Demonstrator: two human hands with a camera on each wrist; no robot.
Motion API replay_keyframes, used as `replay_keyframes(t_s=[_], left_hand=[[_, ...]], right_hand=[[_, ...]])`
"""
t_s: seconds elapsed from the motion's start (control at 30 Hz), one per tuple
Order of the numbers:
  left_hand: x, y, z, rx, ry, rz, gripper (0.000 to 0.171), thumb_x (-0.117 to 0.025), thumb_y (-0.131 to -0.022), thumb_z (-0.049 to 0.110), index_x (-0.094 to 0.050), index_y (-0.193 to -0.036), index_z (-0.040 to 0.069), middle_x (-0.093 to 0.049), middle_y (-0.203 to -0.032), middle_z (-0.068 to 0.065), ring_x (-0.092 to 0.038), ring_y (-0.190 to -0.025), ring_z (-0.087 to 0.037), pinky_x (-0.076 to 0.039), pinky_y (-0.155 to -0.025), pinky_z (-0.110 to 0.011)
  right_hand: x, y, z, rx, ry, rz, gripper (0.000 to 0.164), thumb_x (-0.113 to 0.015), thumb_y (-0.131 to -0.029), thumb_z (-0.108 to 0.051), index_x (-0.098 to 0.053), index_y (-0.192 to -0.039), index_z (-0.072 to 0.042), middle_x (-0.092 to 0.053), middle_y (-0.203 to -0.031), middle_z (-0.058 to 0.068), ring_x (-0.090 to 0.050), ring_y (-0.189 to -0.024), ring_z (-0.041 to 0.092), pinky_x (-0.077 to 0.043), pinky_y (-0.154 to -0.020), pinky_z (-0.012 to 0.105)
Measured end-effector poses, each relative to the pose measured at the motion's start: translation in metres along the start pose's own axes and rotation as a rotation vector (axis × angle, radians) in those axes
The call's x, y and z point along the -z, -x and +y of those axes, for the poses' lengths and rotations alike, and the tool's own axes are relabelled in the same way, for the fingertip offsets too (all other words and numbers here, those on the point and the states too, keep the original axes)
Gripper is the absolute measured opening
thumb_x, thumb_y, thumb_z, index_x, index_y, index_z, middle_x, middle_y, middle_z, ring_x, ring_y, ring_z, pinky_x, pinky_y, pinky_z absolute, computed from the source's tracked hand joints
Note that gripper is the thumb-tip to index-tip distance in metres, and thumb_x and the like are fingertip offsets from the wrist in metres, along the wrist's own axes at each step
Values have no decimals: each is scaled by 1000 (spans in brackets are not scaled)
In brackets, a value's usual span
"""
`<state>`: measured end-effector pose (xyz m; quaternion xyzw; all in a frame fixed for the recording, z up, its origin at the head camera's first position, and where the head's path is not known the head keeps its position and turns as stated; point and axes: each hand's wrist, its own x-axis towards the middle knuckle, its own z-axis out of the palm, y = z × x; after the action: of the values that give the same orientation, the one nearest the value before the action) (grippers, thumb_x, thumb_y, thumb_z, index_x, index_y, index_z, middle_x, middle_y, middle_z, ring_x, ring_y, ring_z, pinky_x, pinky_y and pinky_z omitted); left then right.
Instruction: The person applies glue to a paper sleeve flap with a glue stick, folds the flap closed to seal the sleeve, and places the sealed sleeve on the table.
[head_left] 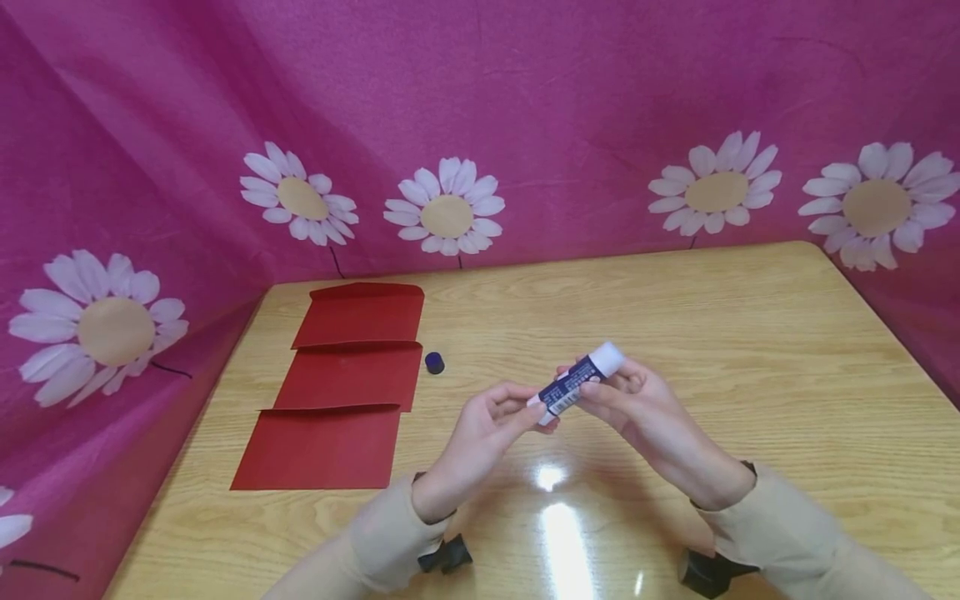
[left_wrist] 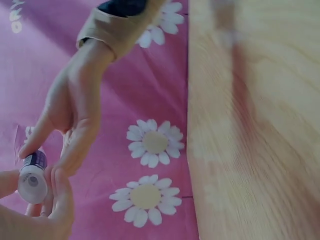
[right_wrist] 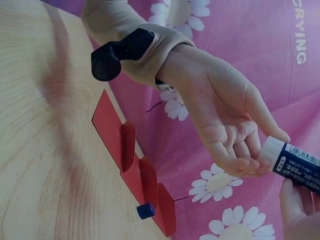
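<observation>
Okay, both hands are holding one thing: the glue (head_left: pixel 567 387) is being held up above the surface (head_left: pixel 787 358), slanting, one white end pointing far right. Left hand (head_left: pixel 483 433) is pinching the near-left end, thumb against fingers, narrow; right hand (head_left: pixel 662 427) is gripping the barrel farther up, also narrow. Cap (head_left: pixel 434 363) is lying loose, just right of the red envelopes (head_left: pixel 348 377), which are forming an overlapping column on the left.

Probably the step is winding the stick at its base. For a clean job, the right hand should be keeping the barrel steady while the left is turning the base in small bits, not squeezing. Only a little should be coming out; too much could be bending or smearing. Best to be keeping fingertips and sleeves (head_left: pixel 382 542) clear of the working end.

Hard to make out: whether any glue is showing at the far end. Left wrist view is showing a hollow white end by the left fingers, likely the base, not certain. Some right fingers are hiding behind the barrel, label print is too small, and right wrist view is cutting the stick off.
</observation>
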<state>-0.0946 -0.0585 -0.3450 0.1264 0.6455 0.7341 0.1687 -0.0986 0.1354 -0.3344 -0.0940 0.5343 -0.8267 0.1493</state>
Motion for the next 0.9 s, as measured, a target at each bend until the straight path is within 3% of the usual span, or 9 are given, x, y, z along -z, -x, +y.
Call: replay_keyframes(t_s=[0.2,0.43,0.6,0.73,0.9], left_hand=[[-4,-2,-5,-149,-114,67,26,-59,-83,3,-51,-105,-9,-58,-103,-22,-60,-87,-15,-48,-82,-31],[-6,0,-10,-283,-338,182,24,-65,-79,9,-56,-100,1,-61,-95,-8,-57,-89,-17,-44,-86,-33],[-7,0,-12,-462,-453,242,25,-70,-74,9,-58,-95,3,-62,-89,-4,-56,-84,-16,-46,-79,-32],[-8,-1,-15,-619,-529,282,27,-73,-70,4,-58,-92,2,-62,-87,-6,-56,-81,-16,-47,-74,-29],[-7,-1,-17,-703,-579,302,29,-74,-68,2,-57,-92,1,-60,-85,-6,-55,-80,-15,-47,-73,-27]], right_hand=[[-1,-3,1,-12,-24,47,15,-54,-86,-3,-55,-101,-6,-62,-101,4,-58,-99,15,-42,-90,29],[-5,-4,4,-36,-37,106,16,-57,-85,-5,-52,-100,-5,-58,-97,1,-58,-95,13,-42,-89,30],[-9,-5,3,-50,-26,146,28,-58,-84,-6,-44,-108,1,-58,-100,2,-57,-97,13,-42,-90,30],[-11,-4,3,-56,-23,167,26,-58,-84,-6,-45,-106,-2,-57,-99,2,-57,-96,12,-42,-90,30],[-13,-4,4,-48,-39,169,21,-58,-85,-7,-48,-102,-5,-58,-98,1,-56,-96,12,-42,-90,30]])
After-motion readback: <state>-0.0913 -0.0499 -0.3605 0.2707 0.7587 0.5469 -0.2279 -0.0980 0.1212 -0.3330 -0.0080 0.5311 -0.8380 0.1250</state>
